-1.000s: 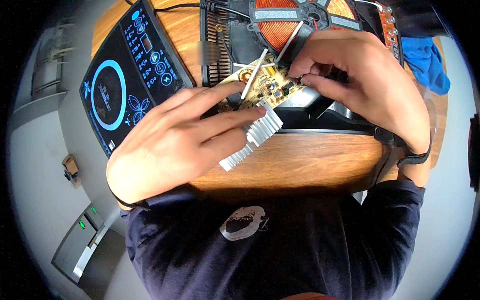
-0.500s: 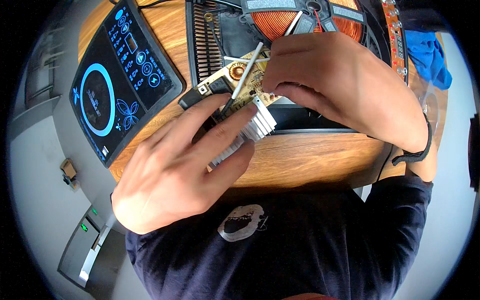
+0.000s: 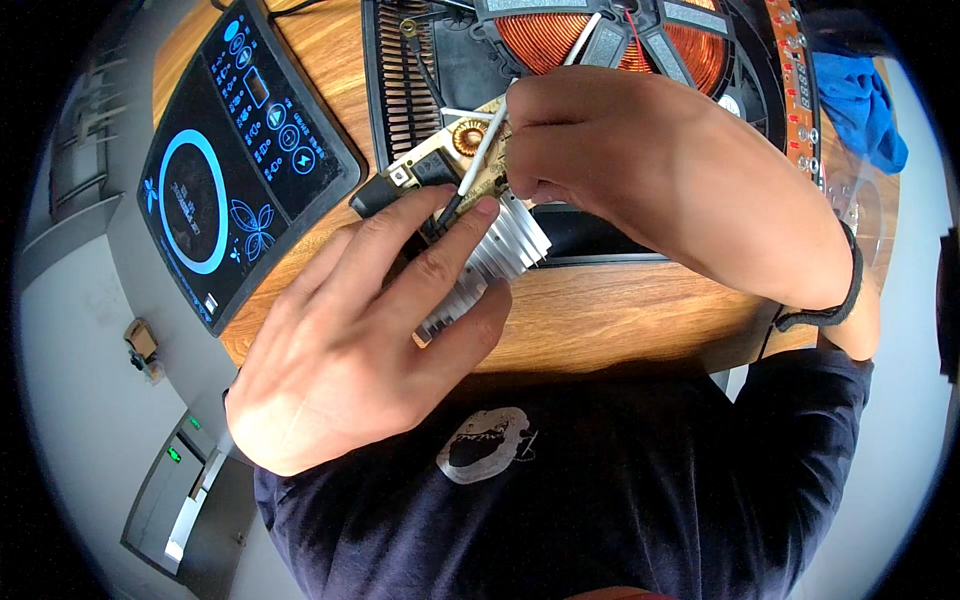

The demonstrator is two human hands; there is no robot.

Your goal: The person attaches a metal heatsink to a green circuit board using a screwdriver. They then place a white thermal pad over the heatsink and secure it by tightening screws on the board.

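Observation:
My left hand [image 3: 350, 320] grips a circuit board [image 3: 418, 158] by its ribbed silver heat sink [image 3: 510, 240], fingers on the top and thumb at the near side. The board lies tilted over the near left edge of an opened induction cooker's black housing [image 3: 395, 70]. On it are a copper-wound ring coil [image 3: 470, 138] and a white-sleeved wire [image 3: 482, 152]. My right hand [image 3: 590, 140] is closed over the board's right part, fingertips bent down against it. What those fingertips pinch, if anything, is hidden behind the hand. Beyond it shows the large copper coil [image 3: 540, 45].
A black glass cooker top panel [image 3: 195, 200] with blue markings lies at the left of the wooden table [image 3: 600, 310]. Along the right stands an orange display board [image 3: 797, 80]. A blue cloth [image 3: 860, 110] lies beyond it, near a clear plastic piece [image 3: 855, 205].
My right hand has shifted a little left across the board, covering more of it. The left hand keeps its grip on the heat sink, nearly still.

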